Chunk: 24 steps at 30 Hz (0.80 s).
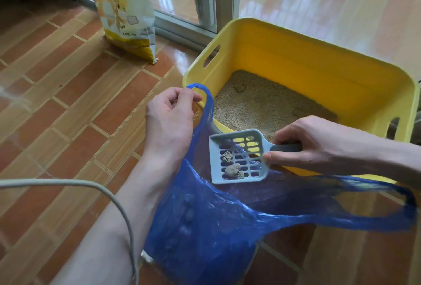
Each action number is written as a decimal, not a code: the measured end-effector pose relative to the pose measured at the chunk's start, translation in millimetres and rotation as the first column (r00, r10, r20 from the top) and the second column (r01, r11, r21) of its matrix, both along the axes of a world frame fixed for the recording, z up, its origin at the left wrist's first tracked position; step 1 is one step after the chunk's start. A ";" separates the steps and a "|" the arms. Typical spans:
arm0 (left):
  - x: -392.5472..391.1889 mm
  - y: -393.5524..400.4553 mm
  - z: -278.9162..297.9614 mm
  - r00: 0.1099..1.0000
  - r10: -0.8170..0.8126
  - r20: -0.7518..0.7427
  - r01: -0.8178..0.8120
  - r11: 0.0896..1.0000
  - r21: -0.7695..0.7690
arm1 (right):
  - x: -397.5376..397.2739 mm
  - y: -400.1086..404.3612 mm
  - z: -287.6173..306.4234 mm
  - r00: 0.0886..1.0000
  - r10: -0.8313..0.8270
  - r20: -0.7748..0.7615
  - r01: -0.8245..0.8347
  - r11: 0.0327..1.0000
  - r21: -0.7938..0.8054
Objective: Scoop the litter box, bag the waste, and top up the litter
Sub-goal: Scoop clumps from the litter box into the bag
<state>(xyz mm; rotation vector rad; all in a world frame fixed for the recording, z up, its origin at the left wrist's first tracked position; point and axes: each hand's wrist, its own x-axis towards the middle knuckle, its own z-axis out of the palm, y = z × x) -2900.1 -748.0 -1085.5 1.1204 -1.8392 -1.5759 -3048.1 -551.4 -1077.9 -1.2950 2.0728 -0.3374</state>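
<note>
Pinched between thumb and fingers of the right hand [303, 145], the scoop [239, 157] handle is gripped near its root, its blade level over the open bag [205, 227] with 2 clumps [232, 166] resting on the slots. Closed on 1 bag handle, the left hand [170, 116] lifts the mouth beside the box [319, 61]. Thin film looks limp and slippery, best held by its loops; clumps seem light and crumbly. Bag contents show only as dim lumps, and the sack [123, 11] top is cut off.

Yellow litter box [284, 56], blue translucent bag [205, 227], pale blue slotted scoop [239, 159], terracotta brick-pattern floor [57, 79]
</note>
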 end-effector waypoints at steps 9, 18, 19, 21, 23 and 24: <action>0.9 1.0 2.2 1.000 0.001 0.008 -0.002 1.000 0.007 | 35.5 -28.7 -19.7 0.819 0.244 -0.519 -0.216 0.970 0.115; 2.3 3.3 3.0 1.000 -0.016 0.010 0.016 1.000 -0.007 | 51.9 -42.1 -45.9 0.739 0.358 -0.570 -0.286 0.934 0.217; 2.6 3.2 3.0 1.000 -0.017 0.009 0.017 1.000 -0.007 | 52.4 -41.3 -46.7 0.739 0.357 -0.571 -0.286 0.934 0.213; 3.2 3.2 3.2 1.000 -0.021 0.007 0.021 1.000 -0.006 | 53.8 -39.0 -48.3 0.733 0.366 -0.572 -0.303 0.930 0.207; 3.5 2.8 2.8 1.000 -0.024 0.010 0.024 1.000 -0.007 | 54.0 -36.3 -49.3 0.730 0.364 -0.579 -0.307 0.931 0.199; 3.7 2.5 2.4 1.000 -0.024 0.012 0.024 1.000 -0.009 | 53.6 -34.8 -49.3 0.733 0.349 -0.583 -0.299 0.936 0.185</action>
